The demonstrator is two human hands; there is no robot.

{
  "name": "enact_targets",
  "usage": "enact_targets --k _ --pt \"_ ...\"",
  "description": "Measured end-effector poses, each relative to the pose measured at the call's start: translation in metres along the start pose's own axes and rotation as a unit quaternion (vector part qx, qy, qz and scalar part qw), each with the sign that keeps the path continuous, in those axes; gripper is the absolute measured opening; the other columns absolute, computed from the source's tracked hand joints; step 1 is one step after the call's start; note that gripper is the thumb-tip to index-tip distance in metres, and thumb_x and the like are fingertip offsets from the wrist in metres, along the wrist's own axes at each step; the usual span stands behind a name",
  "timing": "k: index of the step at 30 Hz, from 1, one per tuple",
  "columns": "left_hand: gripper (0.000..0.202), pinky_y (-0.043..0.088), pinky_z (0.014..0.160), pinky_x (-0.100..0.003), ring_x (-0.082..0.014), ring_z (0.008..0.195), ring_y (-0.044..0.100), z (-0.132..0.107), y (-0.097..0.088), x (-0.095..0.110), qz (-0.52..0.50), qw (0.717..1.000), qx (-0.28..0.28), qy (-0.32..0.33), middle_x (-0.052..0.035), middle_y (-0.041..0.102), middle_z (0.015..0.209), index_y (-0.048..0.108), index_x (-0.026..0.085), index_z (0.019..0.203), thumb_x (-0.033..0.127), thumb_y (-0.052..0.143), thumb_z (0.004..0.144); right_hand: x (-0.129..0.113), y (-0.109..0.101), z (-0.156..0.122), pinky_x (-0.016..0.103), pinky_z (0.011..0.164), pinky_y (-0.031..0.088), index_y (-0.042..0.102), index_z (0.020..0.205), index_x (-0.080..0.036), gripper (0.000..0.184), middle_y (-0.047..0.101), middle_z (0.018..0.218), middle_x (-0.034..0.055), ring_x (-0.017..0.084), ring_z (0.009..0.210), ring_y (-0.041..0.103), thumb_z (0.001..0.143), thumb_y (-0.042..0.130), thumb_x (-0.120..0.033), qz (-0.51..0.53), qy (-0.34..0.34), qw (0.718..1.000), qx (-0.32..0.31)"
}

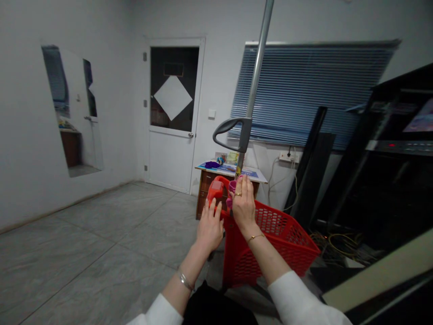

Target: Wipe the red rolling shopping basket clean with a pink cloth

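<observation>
A red plastic shopping cart [286,241] with a perforated basket stands in front of me, a tall metal pole [257,67] with a grey loop handle rising behind its handle. My left hand [210,229] rests its outstretched, slightly spread fingers against the cart's red handle [215,188]. Beside it, my right hand [244,203] presses a bunched pink cloth [231,192] to the cart's top by the pole, with fingers long and close together. Most of the cloth is hidden under that palm. Both sleeves are white.
Behind the cart is a small brown desk [204,183] with a purple cloth [212,164] on top. A white door [171,158] and a mirror [79,149] are farther left. On the right are leaning black panels [311,167], a dark rack and tangled cables [341,246].
</observation>
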State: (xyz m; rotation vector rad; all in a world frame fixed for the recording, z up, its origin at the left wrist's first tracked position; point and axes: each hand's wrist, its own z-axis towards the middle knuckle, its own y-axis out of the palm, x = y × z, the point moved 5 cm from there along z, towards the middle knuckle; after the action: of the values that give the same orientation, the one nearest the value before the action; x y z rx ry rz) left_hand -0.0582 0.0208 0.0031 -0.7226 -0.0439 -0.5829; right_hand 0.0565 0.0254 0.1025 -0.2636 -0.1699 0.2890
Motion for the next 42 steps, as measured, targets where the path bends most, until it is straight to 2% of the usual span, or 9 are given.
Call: enact_targets --k 7,9,13,15,21,28,35,40,42 --pt "0.058 0.032 0.115 -0.057 -0.0353 0.15 0.009 0.0 -0.001 0.001 0.009 1.0 -0.01 -0.006 -0.0166 0.027 0.16 0.035 0.014 0.148 0.022 0.046 0.092 0.011 -0.006 0.041 0.054 0.118 0.029 0.017 0.154 -0.003 0.063 0.026 0.157 0.0237 0.031 0.149 0.015 0.101 0.033 -0.033 0.001 0.018 1.0 -0.007" --pt "0.059 0.032 0.116 -0.057 -0.0348 0.15 0.008 0.0 -0.001 0.0 0.009 1.0 -0.016 -0.004 -0.0163 0.027 0.16 0.034 0.015 0.149 0.023 0.047 0.092 0.008 -0.005 0.033 0.053 0.118 0.029 0.015 0.155 -0.003 0.064 0.026 0.157 0.0237 0.031 0.149 0.015 0.101 0.033 -0.033 0.005 0.019 1.0 -0.007" --pt "0.059 0.033 0.115 -0.058 -0.0352 0.15 0.01 0.001 0.0 -0.001 0.003 1.0 -0.016 0.0 -0.0158 0.026 0.16 0.032 0.016 0.15 0.024 0.046 0.093 -0.001 0.001 -0.01 0.053 0.115 0.034 0.011 0.155 -0.004 0.064 0.027 0.156 0.0249 0.031 0.149 0.016 0.101 0.033 -0.031 0.008 0.001 1.0 -0.007" --pt "0.059 0.034 0.114 -0.058 -0.0358 0.15 0.011 0.0 0.0 -0.001 0.002 1.0 -0.014 -0.001 -0.0156 0.026 0.16 0.033 0.016 0.149 0.023 0.047 0.092 0.0 0.003 -0.013 0.054 0.114 0.035 0.012 0.155 -0.005 0.063 0.027 0.156 0.0245 0.031 0.148 0.017 0.101 0.031 -0.031 0.009 -0.004 1.0 -0.007" --pt "0.062 0.032 0.116 -0.057 -0.0347 0.15 0.007 -0.001 0.0 -0.001 0.013 1.0 -0.008 0.001 -0.0162 0.024 0.161 0.031 0.015 0.15 0.021 0.048 0.091 0.008 -0.003 0.037 0.053 0.118 0.029 0.015 0.154 -0.001 0.065 0.027 0.156 0.0244 0.031 0.149 0.014 0.101 0.033 -0.035 0.003 0.016 1.0 0.005" --pt "0.063 0.033 0.115 -0.057 -0.0352 0.15 0.008 -0.001 -0.001 0.001 0.011 1.0 -0.003 0.008 -0.0165 0.027 0.16 0.032 0.015 0.149 0.018 0.05 0.089 -0.003 0.002 -0.009 0.054 0.116 0.032 0.006 0.156 -0.005 0.067 0.026 0.157 0.0237 0.032 0.149 0.014 0.101 0.033 -0.032 -0.001 0.0 1.0 -0.004" --pt "0.065 0.034 0.115 -0.056 -0.0352 0.15 0.008 -0.003 -0.003 0.001 0.016 1.0 -0.01 0.003 -0.0164 0.026 0.16 0.033 0.014 0.149 0.015 0.051 0.087 0.01 -0.002 0.035 0.054 0.119 0.027 0.004 0.156 -0.006 0.069 0.018 0.16 0.0218 0.031 0.15 0.009 0.101 0.034 -0.034 0.007 0.019 1.0 0.003" --pt "0.064 0.032 0.116 -0.056 -0.0347 0.15 0.007 -0.002 -0.001 0.0 0.011 1.0 -0.018 0.006 -0.0169 0.026 0.16 0.034 0.013 0.148 0.013 0.051 0.086 -0.002 0.003 -0.019 0.054 0.117 0.032 0.004 0.156 -0.007 0.068 0.022 0.159 0.0224 0.031 0.15 0.013 0.101 0.034 -0.033 0.01 0.009 1.0 -0.01" --pt "0.065 0.032 0.116 -0.056 -0.0346 0.151 0.007 -0.001 -0.001 0.0 0.008 1.0 -0.018 0.006 -0.0169 0.026 0.16 0.035 0.013 0.148 0.012 0.051 0.085 -0.003 0.004 -0.026 0.054 0.115 0.034 0.005 0.156 -0.007 0.067 0.023 0.159 0.0224 0.031 0.149 0.016 0.101 0.033 -0.032 0.009 0.0 1.0 -0.014"
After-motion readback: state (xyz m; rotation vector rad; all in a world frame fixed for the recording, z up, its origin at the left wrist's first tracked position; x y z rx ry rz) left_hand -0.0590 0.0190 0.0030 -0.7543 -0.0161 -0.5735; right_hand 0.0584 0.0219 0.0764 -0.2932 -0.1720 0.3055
